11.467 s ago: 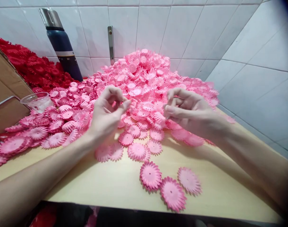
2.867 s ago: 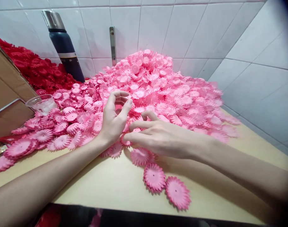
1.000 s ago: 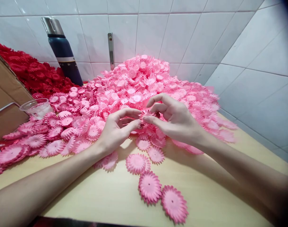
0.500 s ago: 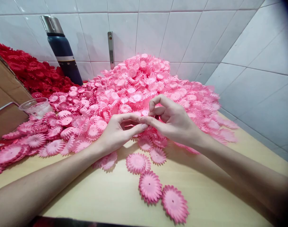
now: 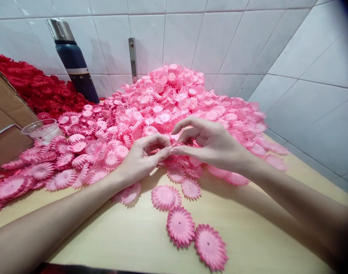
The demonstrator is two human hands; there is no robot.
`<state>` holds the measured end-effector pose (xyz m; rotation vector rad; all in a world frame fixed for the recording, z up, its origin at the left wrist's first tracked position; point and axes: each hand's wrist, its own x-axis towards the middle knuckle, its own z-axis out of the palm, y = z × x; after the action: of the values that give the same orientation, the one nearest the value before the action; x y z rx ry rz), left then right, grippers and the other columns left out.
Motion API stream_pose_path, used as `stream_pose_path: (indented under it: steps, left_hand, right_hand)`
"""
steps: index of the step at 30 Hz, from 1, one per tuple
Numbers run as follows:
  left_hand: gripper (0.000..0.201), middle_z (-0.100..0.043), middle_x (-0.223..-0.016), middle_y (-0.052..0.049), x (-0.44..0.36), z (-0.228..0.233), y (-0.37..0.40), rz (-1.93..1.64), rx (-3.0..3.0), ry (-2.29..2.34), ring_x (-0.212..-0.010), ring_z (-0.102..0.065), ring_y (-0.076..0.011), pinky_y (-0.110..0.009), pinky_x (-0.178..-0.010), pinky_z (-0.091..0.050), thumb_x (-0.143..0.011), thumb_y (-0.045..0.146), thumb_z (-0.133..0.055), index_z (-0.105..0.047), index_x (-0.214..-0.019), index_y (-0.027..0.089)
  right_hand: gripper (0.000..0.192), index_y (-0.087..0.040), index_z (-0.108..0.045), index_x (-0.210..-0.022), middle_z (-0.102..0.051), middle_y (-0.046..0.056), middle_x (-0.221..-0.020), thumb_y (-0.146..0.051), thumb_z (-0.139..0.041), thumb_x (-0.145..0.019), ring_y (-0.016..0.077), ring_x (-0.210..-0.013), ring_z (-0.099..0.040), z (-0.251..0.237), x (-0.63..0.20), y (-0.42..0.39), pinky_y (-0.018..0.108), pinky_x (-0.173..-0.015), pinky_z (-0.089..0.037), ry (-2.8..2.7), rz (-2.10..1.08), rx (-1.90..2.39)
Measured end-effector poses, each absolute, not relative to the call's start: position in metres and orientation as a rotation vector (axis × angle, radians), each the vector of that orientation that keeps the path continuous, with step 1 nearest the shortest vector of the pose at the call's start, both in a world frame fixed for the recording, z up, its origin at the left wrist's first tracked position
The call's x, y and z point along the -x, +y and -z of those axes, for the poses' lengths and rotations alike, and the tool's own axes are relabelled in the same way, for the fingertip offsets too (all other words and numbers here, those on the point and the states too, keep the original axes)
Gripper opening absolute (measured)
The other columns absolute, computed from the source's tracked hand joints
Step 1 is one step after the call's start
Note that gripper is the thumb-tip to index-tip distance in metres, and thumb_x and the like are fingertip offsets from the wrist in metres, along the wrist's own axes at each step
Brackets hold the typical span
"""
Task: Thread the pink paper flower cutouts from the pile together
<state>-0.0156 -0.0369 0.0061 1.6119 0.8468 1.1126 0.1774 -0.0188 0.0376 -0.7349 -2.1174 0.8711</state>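
Observation:
My left hand (image 5: 144,156) is closed in a pinch, thumb and index fingertips together, just in front of the pink heap. Against its fingertips rests the thumb of my right hand (image 5: 209,142), whose fingers curl over from above. Between the two hands shows a bit of a pink petal disc (image 5: 177,144), mostly hidden by the fingers. Behind and around them rises a big heap of pink scalloped petal discs (image 5: 162,102). Closer to me on the table (image 5: 119,236) lie several loose discs, among them one darker-edged disc (image 5: 180,227) and another disc (image 5: 211,247), each with a small centre hole.
A dark blue bottle (image 5: 77,66) with a steel cap stands at the back left, beside a red petal heap (image 5: 42,89). A clear plastic cup (image 5: 44,131) sits by a cardboard box (image 5: 8,118) at the left. White tiled walls (image 5: 179,38) bound the back and right.
My right hand has dropped slightly, and its fingers have stretched a little to the left over my left fingertips. My left hand has barely shifted. More pink discs show beneath my right wrist.

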Motion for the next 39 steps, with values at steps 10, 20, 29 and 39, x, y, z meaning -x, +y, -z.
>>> stream_pose_path:
  steps: [10, 20, 29, 39]
  left_hand:
    - [0.019, -0.063, -0.085, 0.001, 0.007, -0.011, -0.043, -1.167, -1.35, 0.699, -0.074, -0.071, -0.015, -0.03, -0.069, -0.063, -0.083, 0.032, -0.068, -0.054, -0.088, 0.021]
    - [0.013, -0.054, -0.083, 0.002, 0.004, -0.012, -0.042, -1.366, -1.407, 0.68, -0.074, -0.061, -0.01, -0.028, -0.074, -0.063, -0.085, 0.026, -0.066, -0.055, -0.082, 0.02]
    - [0.008, -0.054, -0.087, 0.002, 0.003, -0.008, -0.039, -1.524, -1.392, 0.659, -0.089, -0.063, -0.0125, -0.026, -0.077, -0.061, -0.088, 0.019, -0.06, -0.054, -0.083, 0.021]
    - [0.019, -0.063, -0.085, -0.002, 0.011, -0.009, -0.035, -1.422, -1.499, 0.86, -0.078, -0.062, -0.0132, -0.026, -0.073, -0.056, -0.083, 0.036, -0.068, -0.063, -0.084, 0.017]
  right_hand:
    - [0.034, -0.023, -0.063, -0.095, -0.069, -0.001, -0.07, -0.036, -0.082, -0.069, 0.0166, -0.063, -0.066, -0.038, -0.18, -0.009, 0.029, -0.055, -0.051, -1.865, -1.058, 0.762]
    - [0.026, -0.023, -0.063, -0.088, -0.064, -0.004, -0.063, -0.031, -0.081, -0.072, 0.012, -0.058, -0.061, -0.042, -0.177, -0.005, 0.027, -0.057, -0.052, -1.708, -1.15, 0.803]
    - [0.023, -0.023, -0.059, -0.082, -0.066, -0.001, -0.067, -0.033, -0.079, -0.074, 0.014, -0.062, -0.063, -0.045, -0.161, -0.006, 0.031, -0.062, -0.054, -1.57, -0.93, 0.875]
    - [0.02, -0.021, -0.062, -0.079, -0.067, 0.0, -0.072, -0.028, -0.079, -0.073, 0.0162, -0.066, -0.066, -0.041, -0.168, -0.01, 0.032, -0.063, -0.056, -1.719, -0.709, 0.802]
